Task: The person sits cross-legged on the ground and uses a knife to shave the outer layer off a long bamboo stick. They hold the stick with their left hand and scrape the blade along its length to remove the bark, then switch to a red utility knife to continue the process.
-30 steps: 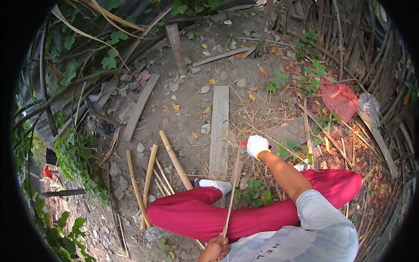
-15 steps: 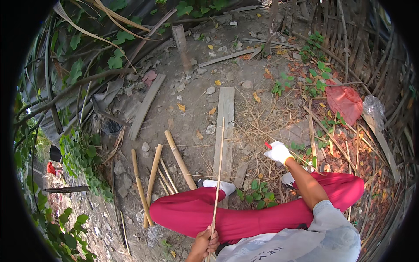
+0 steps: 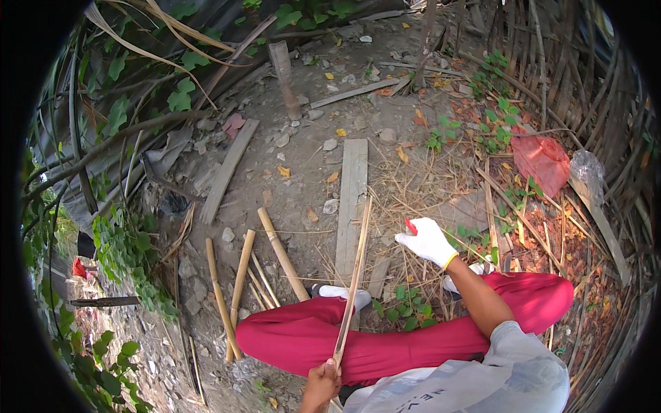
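My bare left hand (image 3: 322,384) is closed around the lower end of a long, pale bamboo strip (image 3: 352,289). The strip slants up over my lap, leaning slightly right, its far end above the ground. To its right, apart from it, my right hand (image 3: 430,242) wears a white glove with a yellow cuff. That hand is closed on something with a red end, like a handle (image 3: 411,226), jutting out past the thumb; the rest of it is hidden. Beneath the strip's upper part lies a flat grey board (image 3: 352,182).
Several bamboo poles (image 3: 282,251) lie left of my knee. Dry shavings (image 3: 406,186) cover the ground ahead. A red plastic bag (image 3: 540,162) sits by a stick fence (image 3: 599,103) at right. A short wooden post (image 3: 284,79) stands farther off, and vines (image 3: 134,255) grow at left.
The bamboo strip has tilted right at its top and turned, showing a wider face. My gloved right hand has shifted slightly left and turned, the red end now pointing upward.
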`<act>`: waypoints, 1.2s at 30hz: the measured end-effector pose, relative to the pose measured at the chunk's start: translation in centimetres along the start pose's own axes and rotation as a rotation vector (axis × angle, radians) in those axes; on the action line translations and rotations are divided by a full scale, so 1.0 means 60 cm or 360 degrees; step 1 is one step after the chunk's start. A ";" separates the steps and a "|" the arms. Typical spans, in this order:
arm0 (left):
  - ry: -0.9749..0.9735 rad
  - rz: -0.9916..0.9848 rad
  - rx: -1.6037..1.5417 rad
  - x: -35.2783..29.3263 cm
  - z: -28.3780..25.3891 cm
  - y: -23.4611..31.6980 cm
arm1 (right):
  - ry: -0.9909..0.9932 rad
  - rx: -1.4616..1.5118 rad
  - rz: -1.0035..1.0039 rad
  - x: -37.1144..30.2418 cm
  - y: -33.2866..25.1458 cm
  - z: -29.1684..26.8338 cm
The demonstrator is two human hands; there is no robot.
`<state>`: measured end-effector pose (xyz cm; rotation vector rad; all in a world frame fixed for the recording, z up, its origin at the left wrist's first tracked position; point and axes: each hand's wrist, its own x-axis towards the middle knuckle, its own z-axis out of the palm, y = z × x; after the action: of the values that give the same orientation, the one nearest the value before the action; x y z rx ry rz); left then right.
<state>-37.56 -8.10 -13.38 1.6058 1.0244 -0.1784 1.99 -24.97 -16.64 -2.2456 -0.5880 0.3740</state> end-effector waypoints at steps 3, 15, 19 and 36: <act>0.0217 0.0242 0.0376 0.010 -0.001 -0.028 | -0.0015 0.0016 0.0026 -0.008 -0.018 -0.004; -0.0441 -0.0442 -0.0484 0.000 -0.012 -0.002 | 0.0000 -0.0024 -0.0032 -0.021 -0.045 -0.015; -0.0229 -0.0389 -0.0309 0.013 0.001 -0.027 | -0.0031 -0.0041 0.0008 -0.022 -0.040 -0.019; -0.0323 0.0120 -0.0415 0.063 0.058 0.109 | -0.0250 -0.0307 -0.0290 -0.069 -0.110 0.027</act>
<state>-29.36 -8.81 -12.06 1.3566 0.7947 -0.1465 -4.15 -22.18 -12.45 -2.3346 -0.9393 0.4180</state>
